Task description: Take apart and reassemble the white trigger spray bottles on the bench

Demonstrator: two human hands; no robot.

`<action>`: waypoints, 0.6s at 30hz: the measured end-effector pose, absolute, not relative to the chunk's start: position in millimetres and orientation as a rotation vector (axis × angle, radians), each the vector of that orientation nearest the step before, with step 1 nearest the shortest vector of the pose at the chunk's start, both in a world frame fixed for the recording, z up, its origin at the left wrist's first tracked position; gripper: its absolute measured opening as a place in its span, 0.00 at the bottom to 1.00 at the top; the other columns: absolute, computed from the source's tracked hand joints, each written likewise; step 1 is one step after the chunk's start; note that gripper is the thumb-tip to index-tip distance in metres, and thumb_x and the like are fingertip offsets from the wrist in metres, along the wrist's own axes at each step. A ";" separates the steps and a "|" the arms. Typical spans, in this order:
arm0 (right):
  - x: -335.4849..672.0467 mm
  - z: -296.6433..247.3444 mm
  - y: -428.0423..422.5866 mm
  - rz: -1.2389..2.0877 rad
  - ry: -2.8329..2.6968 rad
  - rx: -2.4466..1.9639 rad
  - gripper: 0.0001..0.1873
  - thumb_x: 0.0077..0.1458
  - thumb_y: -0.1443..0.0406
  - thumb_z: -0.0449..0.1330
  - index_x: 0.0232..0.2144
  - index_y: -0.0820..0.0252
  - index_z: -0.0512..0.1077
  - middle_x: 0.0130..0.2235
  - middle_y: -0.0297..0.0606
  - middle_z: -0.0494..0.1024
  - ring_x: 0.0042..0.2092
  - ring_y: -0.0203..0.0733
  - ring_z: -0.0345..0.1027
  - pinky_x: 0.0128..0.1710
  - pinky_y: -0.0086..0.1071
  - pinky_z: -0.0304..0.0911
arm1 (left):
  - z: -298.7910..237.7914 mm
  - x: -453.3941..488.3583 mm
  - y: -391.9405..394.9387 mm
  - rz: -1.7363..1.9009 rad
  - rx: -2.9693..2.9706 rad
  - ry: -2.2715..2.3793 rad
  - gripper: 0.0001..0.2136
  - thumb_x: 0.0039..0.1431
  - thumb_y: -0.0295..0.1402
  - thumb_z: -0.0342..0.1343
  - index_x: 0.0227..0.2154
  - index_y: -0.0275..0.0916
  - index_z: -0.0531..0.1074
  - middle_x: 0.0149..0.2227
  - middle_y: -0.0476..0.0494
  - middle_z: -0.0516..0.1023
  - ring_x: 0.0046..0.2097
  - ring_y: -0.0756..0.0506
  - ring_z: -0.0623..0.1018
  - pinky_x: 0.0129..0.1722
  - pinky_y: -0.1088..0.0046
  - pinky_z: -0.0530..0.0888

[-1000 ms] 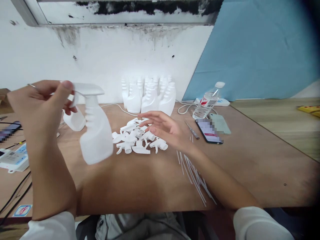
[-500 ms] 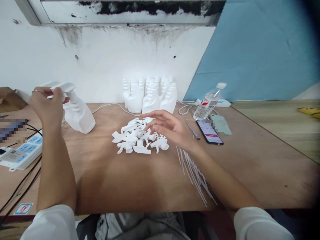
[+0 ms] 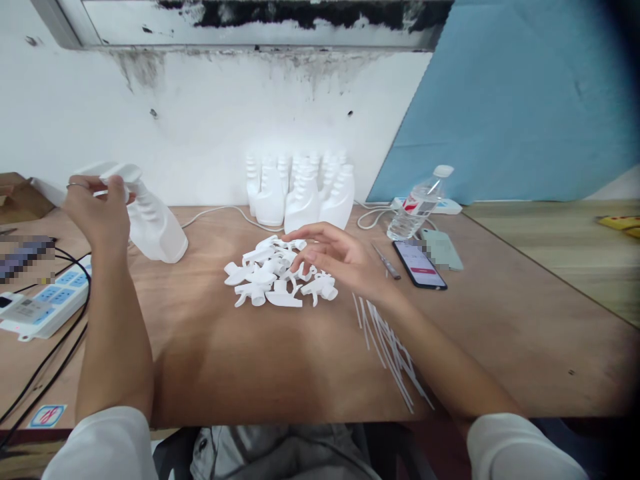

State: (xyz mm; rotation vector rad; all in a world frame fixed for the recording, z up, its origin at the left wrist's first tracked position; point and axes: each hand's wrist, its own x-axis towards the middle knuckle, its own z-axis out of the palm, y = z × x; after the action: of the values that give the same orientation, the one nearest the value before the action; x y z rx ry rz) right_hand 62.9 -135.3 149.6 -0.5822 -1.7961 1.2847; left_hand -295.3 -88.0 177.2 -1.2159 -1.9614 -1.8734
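My left hand [image 3: 97, 213] grips the trigger head of a white spray bottle [image 3: 157, 227] whose base rests on the brown table [image 3: 250, 360] at the far left. A ring shows on one finger. My right hand [image 3: 337, 257] hovers over a pile of white trigger sprayer heads [image 3: 265, 277] in the middle of the table, fingers loosely spread and lowered onto the pile's right side. A bundle of thin white dip tubes [image 3: 387, 347] lies under my right forearm.
Several headless white bottles [image 3: 300, 193] stand against the back wall. A water bottle [image 3: 417, 203], a phone [image 3: 419, 265], a pale green case and a small metal tool lie at the right. A power strip [image 3: 45, 303] with black cables sits at the left edge.
My left hand carried the assembled spray bottle from near the camera out to the far left and lowered it to the table. My right hand dropped slightly onto the sprayer heads.
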 end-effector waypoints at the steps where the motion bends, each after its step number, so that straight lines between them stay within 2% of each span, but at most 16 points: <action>1: 62.8 149.8 -135.5 1.286 -1.796 -0.585 0.14 0.58 0.60 0.59 0.45 0.58 0.69 0.52 0.44 0.71 0.36 0.37 0.73 0.34 0.32 0.70 | 175.3 -298.2 -87.2 -1.823 -1.235 -1.964 0.08 0.49 0.31 0.58 0.25 0.38 0.62 0.29 0.49 0.69 0.28 0.51 0.72 0.27 0.75 0.68; 5: 62.6 151.8 -137.0 1.274 -1.806 -0.606 0.12 0.58 0.62 0.59 0.44 0.58 0.69 0.51 0.43 0.72 0.35 0.36 0.73 0.33 0.32 0.69 | 169.8 -308.4 -85.3 -1.705 -1.313 -1.996 0.10 0.51 0.36 0.58 0.31 0.36 0.66 0.30 0.50 0.72 0.32 0.51 0.73 0.32 0.73 0.66; 12: 63.3 152.3 -135.9 1.245 -1.805 -0.615 0.12 0.58 0.61 0.59 0.43 0.58 0.69 0.47 0.41 0.74 0.32 0.35 0.72 0.32 0.33 0.69 | 173.5 -309.2 -87.4 -1.745 -1.258 -2.058 0.09 0.45 0.29 0.59 0.31 0.36 0.67 0.25 0.53 0.68 0.29 0.51 0.70 0.29 0.73 0.65; 18: 65.8 148.6 -131.6 1.250 -1.777 -0.597 0.12 0.58 0.62 0.59 0.43 0.58 0.69 0.47 0.41 0.73 0.32 0.35 0.72 0.33 0.34 0.69 | 174.6 -315.5 -90.5 -1.781 -1.364 -2.031 0.15 0.46 0.27 0.58 0.40 0.35 0.68 0.31 0.50 0.72 0.32 0.50 0.72 0.30 0.73 0.67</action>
State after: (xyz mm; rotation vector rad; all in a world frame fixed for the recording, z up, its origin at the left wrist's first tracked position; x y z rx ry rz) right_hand 65.8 -131.6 148.6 -0.5971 -1.7769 1.2502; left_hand -315.5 -90.5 174.6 -1.3643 -2.0312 -1.7808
